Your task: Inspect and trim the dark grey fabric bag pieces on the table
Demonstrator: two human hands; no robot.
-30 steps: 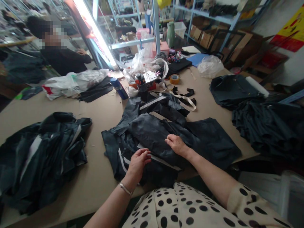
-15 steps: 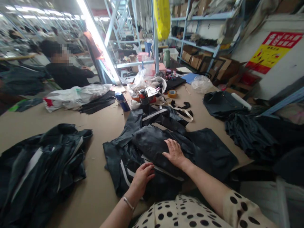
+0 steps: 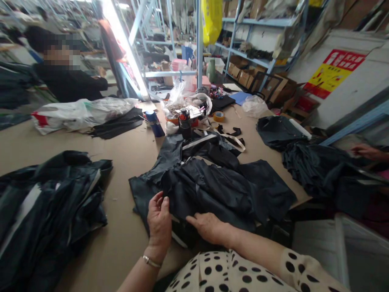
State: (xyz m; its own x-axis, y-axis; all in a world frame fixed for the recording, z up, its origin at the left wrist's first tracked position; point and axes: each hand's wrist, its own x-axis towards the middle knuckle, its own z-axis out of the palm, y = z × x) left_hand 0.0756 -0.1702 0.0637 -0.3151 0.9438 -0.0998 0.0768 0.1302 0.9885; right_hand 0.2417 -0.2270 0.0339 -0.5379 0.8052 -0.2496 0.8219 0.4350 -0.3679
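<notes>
A dark garment (image 3: 209, 186) with pale strips lies in loose folds on the table in front of me. Its left part is pinched between the thumb and fingers of my left hand (image 3: 159, 221), which is turned upright and wears a bracelet. To the right of that, at the garment's near edge, my right hand (image 3: 211, 228) is closed on the cloth, its other fingers tucked under and partly hidden. A pale strip shows below the cloth between both hands.
Another dark garment pile (image 3: 57, 202) covers the table's left side. Folded dark cloth (image 3: 279, 132) and a gathered stack (image 3: 316, 170) lie at right, near another person's hand (image 3: 369, 152). Behind are a blue cylinder (image 3: 154, 123), a tape roll (image 3: 219, 117) and plastic bags (image 3: 82, 113).
My left hand has moved left and up onto the cloth. My right hand has drawn from the garment's middle to its near edge and closed. Another person's hand has appeared at right.
</notes>
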